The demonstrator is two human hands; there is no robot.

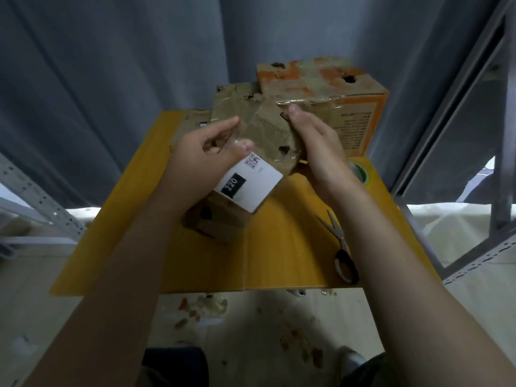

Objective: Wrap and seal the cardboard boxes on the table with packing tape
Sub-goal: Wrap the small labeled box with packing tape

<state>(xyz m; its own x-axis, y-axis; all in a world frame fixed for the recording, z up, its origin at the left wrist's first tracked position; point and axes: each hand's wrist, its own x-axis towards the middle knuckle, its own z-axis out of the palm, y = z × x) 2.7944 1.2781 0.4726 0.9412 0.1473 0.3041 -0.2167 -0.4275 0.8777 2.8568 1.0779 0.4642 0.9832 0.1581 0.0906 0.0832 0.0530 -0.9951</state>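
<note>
Small brown cardboard box (268, 135) with a white label (248, 188) is what I've got in my hands right now, tilted up over the middle of the yellow desk (279, 252). Its near bottom corner sits low by the desk top, but I can't tell if it's actually touching. My left hand (201, 155) grips the left edge just above the label, thumb on top and fingers curled round. My right hand (315, 141) is flat, fingers straight and together, pressing along the right side.

Handling-wise, I'd guess this thing is light and not very stiff. The card looks crumpled, there are torn holes in the top face, and there are shiny patches of tape on it that will probably be slick under the fingers. I'd take hold at the corners and edges where the card is strongest. I'd keep off the holed middle of the panels, since that'd likely cave in if squeezed.

Behind it, at the back of the desk, stands a big orange-and-brown cardboard box (321, 82), also holed and taped. Metal scissors (333, 230) lie on the desk to the right, beside my right forearm. There's a dark ring (346, 268) just past them that might be the tape roll, can't say for sure.
</note>
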